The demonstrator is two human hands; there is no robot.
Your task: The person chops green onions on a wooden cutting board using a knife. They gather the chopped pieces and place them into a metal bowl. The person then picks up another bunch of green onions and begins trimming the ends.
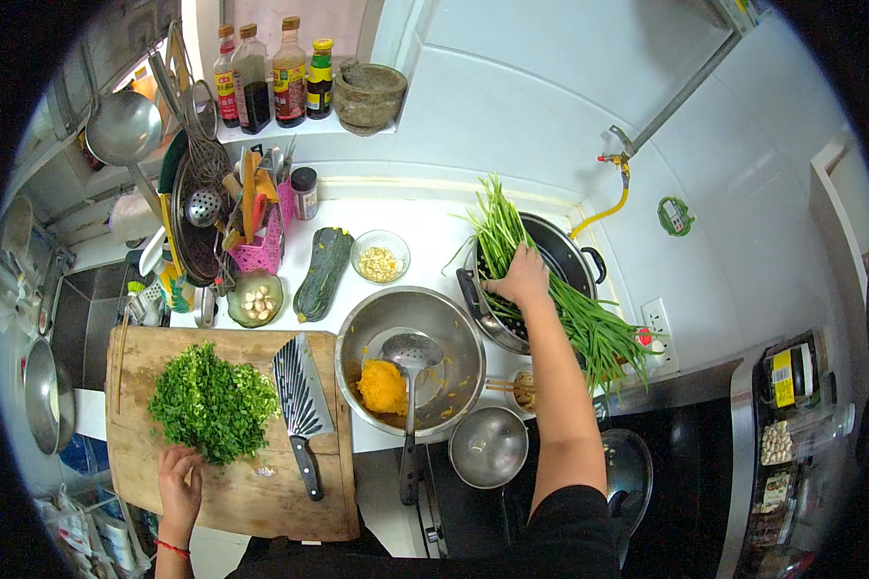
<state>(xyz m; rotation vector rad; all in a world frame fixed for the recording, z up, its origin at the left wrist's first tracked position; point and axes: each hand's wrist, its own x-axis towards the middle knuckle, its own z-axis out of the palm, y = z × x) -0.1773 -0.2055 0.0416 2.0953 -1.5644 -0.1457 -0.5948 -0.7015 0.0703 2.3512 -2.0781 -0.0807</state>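
My right hand [525,279] grips a bunch of long green chives [586,318] lying across a dark two-handled pot [561,250]. The stalk ends point to the back wall and the leafy tips hang over the pot's right side. My left hand [179,463] is at the lower left edge of a heap of chopped greens [210,405] on a wooden cutting board [224,503]. Its fingers are slightly bent, with nothing visible in them. A cleaver [304,405] with a patterned blade lies right of the heap, its black handle towards me.
A steel bowl [347,326] holds orange mash [381,387] and a slotted ladle [411,354]. Behind it are a green squash [324,275], a glass bowl of chopped garlic [378,264] and a dish of garlic cloves [261,302]. A small metal bowl [488,447] stands in front.
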